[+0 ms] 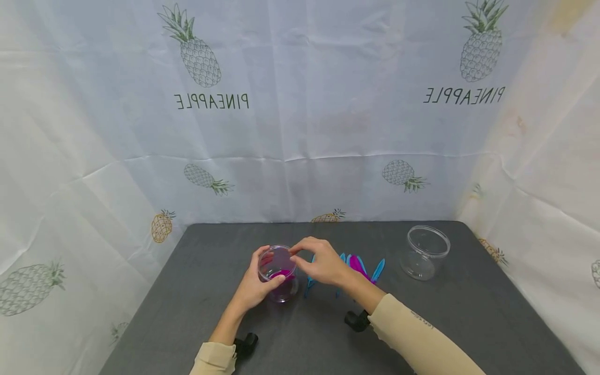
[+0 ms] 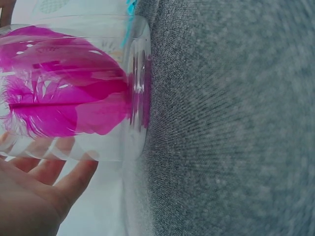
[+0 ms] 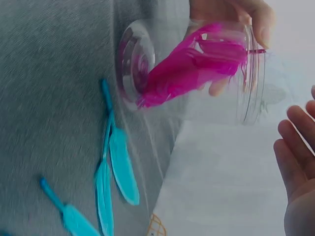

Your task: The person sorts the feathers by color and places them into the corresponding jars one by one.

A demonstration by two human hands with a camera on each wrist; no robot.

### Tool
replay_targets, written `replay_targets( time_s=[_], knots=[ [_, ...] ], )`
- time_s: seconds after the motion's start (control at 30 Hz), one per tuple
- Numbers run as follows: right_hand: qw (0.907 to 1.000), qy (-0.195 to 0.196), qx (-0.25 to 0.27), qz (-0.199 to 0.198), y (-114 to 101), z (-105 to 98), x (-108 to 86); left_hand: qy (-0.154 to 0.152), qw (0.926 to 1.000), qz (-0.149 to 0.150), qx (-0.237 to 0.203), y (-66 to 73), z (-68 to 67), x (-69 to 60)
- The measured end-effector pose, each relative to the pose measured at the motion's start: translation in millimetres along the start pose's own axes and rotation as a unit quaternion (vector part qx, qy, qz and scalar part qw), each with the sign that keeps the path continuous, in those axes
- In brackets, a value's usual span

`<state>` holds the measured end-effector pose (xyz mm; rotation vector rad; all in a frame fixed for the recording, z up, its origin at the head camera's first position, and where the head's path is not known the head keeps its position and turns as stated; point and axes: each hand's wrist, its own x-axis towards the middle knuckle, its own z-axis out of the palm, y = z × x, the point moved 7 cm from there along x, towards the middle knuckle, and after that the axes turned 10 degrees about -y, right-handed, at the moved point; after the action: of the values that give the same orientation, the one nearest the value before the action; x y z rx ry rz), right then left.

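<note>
A clear jar (image 1: 283,291) stands upright on the dark table, with magenta feathers (image 2: 64,88) inside it. My left hand (image 1: 253,289) grips the jar from the left, its thumb on the near side and fingers around the far side. Over the jar's right rim is my right hand (image 1: 323,261), thumb and index finger close together; its other fingers look loosely bent in the right wrist view, and no held thing is visible. Blue feathers (image 3: 124,164) lie on the table beside the jar, partly hidden by the right hand and forearm in the head view.
A second clear jar (image 1: 438,253) stands at the back right, with nothing visible inside. Between it and the right hand lie more blue feathers (image 1: 378,271) and a magenta feather (image 1: 357,264). A white pineapple-print cloth (image 1: 300,120) hangs behind the table and along both sides.
</note>
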<state>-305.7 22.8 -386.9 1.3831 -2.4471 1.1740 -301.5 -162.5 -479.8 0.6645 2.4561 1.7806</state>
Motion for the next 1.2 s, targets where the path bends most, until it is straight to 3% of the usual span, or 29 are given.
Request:
replay_targets(
  time_s=[0.37, 0.9, 1.2],
  knots=[
    [0.9974, -0.041, -0.055, 0.020, 7, -16, -19.8, 0.007, 0.9998, 0.019, 0.005, 1.6, 1.2, 2.6],
    [0.9870, -0.101, -0.099, 0.076, 36, -28, -53.3, 0.013, 0.9996, -0.001, 0.024, -0.6, -0.2, 0.9],
    [0.9829, -0.109, -0.111, 0.098, 54, -33, -74.1, 0.011, 0.9995, -0.015, 0.024, 0.2, 0.1, -0.8]
  ],
)
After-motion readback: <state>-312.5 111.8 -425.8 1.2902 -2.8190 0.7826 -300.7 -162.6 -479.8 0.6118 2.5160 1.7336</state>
